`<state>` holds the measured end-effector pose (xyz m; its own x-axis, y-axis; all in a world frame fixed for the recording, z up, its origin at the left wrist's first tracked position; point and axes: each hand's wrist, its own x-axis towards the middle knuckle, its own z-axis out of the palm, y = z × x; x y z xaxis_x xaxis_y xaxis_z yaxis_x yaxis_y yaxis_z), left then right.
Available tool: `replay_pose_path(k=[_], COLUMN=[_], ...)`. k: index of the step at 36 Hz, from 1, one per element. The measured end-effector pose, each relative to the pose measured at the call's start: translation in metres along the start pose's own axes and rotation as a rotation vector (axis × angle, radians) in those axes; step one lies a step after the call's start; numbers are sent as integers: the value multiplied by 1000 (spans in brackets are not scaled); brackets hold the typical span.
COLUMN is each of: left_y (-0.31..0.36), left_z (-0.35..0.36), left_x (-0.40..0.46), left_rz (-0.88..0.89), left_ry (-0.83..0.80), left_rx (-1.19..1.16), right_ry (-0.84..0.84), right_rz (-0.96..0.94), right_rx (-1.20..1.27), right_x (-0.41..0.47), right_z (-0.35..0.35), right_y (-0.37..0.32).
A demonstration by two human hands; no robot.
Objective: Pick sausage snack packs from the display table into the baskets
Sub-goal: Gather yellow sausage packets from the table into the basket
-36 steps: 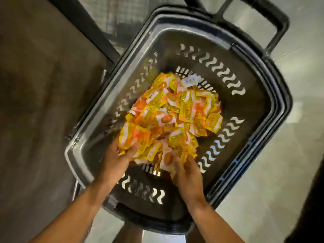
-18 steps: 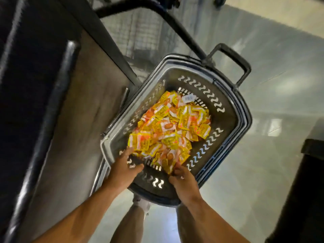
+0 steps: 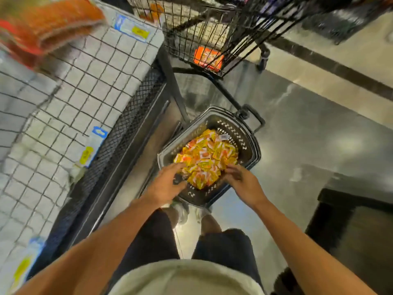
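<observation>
At the left of the frame a wire-grid display table (image 3: 70,107) now fills the view, with blurred orange packs (image 3: 49,22) in the upper left corner — half a second ago only its dark side panel showed, and the camera has since risen, so the basket looks smaller and sits lower centre. Right of the table, the dark plastic basket (image 3: 248,143) stands on the grey floor (image 3: 308,133), heaped with yellow-and-orange sausage snack packs (image 3: 207,158). The left hand (image 3: 164,185) hovers over the basket's near left corner, fingers spread and loosely bent, fingertips at the edge of the heap; it grips nothing that can be seen. The right hand (image 3: 242,180) hangs over the near right rim, fingers curled a little toward the packs — whether it pinches one cannot be told. Both hands are apart, the heap between them. At the top right of centre, a black wire trolley (image 3: 212,28) holds an orange packet (image 3: 208,57).
</observation>
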<state>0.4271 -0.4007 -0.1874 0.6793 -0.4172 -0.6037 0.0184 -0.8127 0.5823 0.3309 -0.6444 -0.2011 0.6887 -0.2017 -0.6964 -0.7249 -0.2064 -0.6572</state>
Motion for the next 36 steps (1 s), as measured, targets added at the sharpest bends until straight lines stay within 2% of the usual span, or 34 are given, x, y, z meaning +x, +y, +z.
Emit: replay_pose_path(k=[9, 19, 23, 29, 36], left_y=[42, 39, 36, 16, -40], left_z=[-20, -12, -16, -23, -10], left_x=[-98, -169, -193, -238, -326], left_rz=[119, 61, 39, -34, -92], left_ry=[99, 192, 235, 382, 572], left_rx=[31, 15, -10, -97, -156], right_ry=[4, -154, -228, -313, -400], right_rz=[-243, -341, -435, -575, -676], right_rx=[-226, -366, -427, -579, -771], right_x=[-100, -125, -129, -137, -163], right_z=[-34, -24, -12, 20, 86], right_y=[-27, -47, -69, -96, -102])
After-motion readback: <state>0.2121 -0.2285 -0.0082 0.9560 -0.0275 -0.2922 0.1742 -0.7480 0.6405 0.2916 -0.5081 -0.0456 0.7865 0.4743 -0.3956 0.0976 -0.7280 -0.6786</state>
